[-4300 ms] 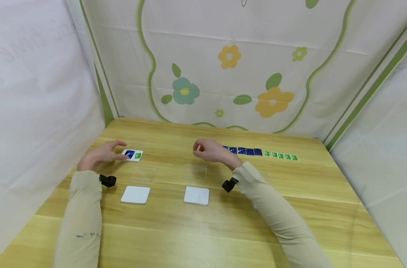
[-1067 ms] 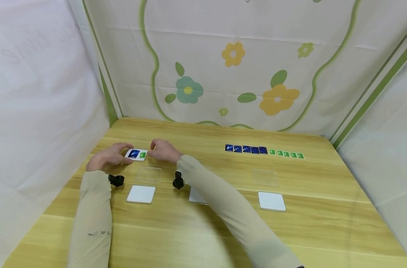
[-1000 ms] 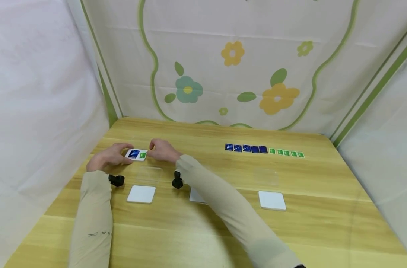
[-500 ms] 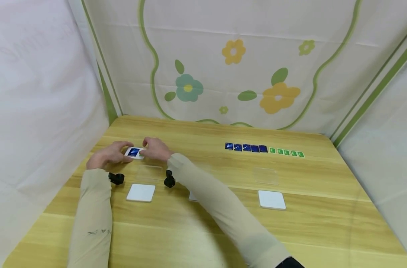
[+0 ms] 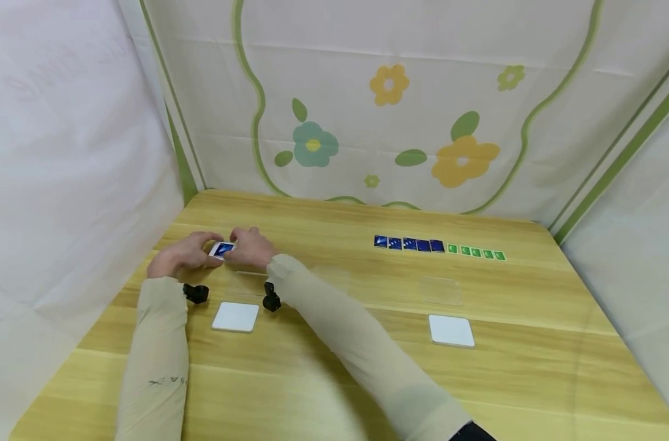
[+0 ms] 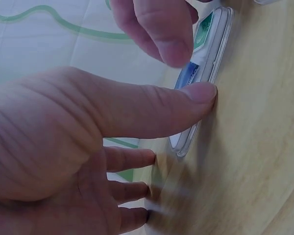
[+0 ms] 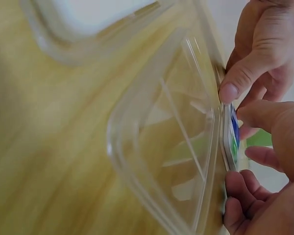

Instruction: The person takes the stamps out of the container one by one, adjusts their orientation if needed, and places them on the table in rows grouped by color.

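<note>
At the table's left side lies a small clear case (image 5: 215, 249) holding a white card with a blue picture (image 5: 223, 250) and a green picture (image 6: 203, 32). My left hand (image 5: 190, 250) holds the case by its left end, thumb on the near edge in the left wrist view. My right hand (image 5: 251, 247) is around the right end, its thumb at the blue picture and other fingers curled beside the end in the right wrist view. It hides the green picture in the head view. A clear plastic piece (image 7: 157, 142) lies just nearer than the case.
Blue cards (image 5: 409, 244) and smaller green cards (image 5: 476, 252) lie in a row at the back right. White cards in clear cases lie in front, one left (image 5: 235, 316), one right (image 5: 452, 331). Another clear piece (image 5: 442, 291) lies behind the right one. My right forearm crosses the middle.
My right hand has come leftward from mid-table to the case. In the last second it has slid further left over the green picture. My left hand stays at the case.
</note>
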`<action>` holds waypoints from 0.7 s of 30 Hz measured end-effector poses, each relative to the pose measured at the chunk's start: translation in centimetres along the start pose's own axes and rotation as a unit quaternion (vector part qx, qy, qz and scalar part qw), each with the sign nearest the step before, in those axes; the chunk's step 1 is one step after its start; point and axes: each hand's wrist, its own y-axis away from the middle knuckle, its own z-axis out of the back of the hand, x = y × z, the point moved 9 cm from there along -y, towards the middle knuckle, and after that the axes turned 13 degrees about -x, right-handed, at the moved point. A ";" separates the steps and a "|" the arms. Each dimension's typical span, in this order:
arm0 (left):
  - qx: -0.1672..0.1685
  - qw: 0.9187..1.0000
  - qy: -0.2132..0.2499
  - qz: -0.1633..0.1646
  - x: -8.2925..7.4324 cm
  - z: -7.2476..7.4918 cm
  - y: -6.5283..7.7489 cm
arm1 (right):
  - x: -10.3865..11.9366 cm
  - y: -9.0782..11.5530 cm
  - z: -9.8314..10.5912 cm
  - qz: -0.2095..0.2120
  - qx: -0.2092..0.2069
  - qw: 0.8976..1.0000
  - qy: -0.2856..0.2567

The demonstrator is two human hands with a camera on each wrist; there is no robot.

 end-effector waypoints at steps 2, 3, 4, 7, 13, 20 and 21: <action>0.000 1.000 0.000 0.002 0.1 0.0 0.0 | 0.1 0.0 -0.2 -0.002 -0.001 1.000 0.006; 0.000 1.000 0.001 0.003 0.1 0.0 0.0 | 0.1 -0.1 -0.3 -0.003 -0.001 1.000 0.009; 0.001 1.000 0.003 0.004 0.1 0.0 0.0 | 0.2 -0.1 -0.3 -0.003 -0.002 1.000 0.012; 0.003 1.000 0.011 0.006 -0.1 -0.1 -0.1 | 0.0 -0.3 -0.5 -0.009 -0.006 1.000 0.018; 0.006 1.000 0.018 0.010 -0.3 -0.1 0.0 | -0.1 -0.3 -0.5 -0.012 -0.010 1.000 0.026; 0.007 1.000 0.010 0.010 -0.2 0.0 0.0 | 0.1 -0.1 -0.6 -0.013 -0.007 1.000 0.026; 0.007 1.000 0.010 0.009 -0.2 0.0 0.0 | 0.2 -0.1 -0.6 -0.015 -0.007 0.999 0.028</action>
